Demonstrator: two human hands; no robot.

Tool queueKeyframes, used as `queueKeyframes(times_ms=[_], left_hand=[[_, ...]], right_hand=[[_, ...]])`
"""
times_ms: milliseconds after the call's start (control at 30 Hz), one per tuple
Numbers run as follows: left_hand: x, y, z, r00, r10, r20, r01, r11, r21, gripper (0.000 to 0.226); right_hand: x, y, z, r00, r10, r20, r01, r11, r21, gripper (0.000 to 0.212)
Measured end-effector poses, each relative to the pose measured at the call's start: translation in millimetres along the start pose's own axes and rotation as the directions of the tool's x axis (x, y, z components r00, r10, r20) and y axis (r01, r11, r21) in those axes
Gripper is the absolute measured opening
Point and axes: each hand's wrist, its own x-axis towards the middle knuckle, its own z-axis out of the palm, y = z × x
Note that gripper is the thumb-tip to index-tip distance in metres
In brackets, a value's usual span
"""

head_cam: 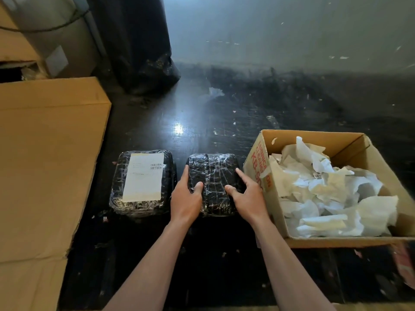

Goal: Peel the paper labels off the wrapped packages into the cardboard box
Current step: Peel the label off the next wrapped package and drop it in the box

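Black package (pixel 213 176) between both hands (pixel 186 199) (pixel 248 196)

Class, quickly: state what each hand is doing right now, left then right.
Left hand: open, fingers straight along the left side of the bare package, thumb on top.
Right hand: open, the same on its right side.
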Motion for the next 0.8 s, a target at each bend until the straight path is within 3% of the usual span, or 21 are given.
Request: queueKeyframes(times_ms=[133, 367, 800], left_hand=[[-30.6, -6.1, -10.5, 1.000, 0.026, -0.005, -0.026, 1.000, 0.011, 0.070], [-97.7, -34.2, -34.5, 1.000, 0.002, -0.016, -0.001, 1.000, 0.022, 0.070], [-162.6, -84.7, -15.1, 0.987, -0.098, 0.128, 0.096, 0.995, 0.022, 0.070]], right_hand=[[-32.5, 8.6, -4.6, 0.999, -0.038, 0.018, 0.038, 0.999, -0.014, 0.067], [-89.2, 41.0, -12.0, 0.980, -0.035, 0.194, 0.056, 0.993, -0.105, 0.075], [-145.6, 99.2, -13.2, 0.961, 0.107, 0.255, -0.072, 0.987, -0.142, 0.075]])
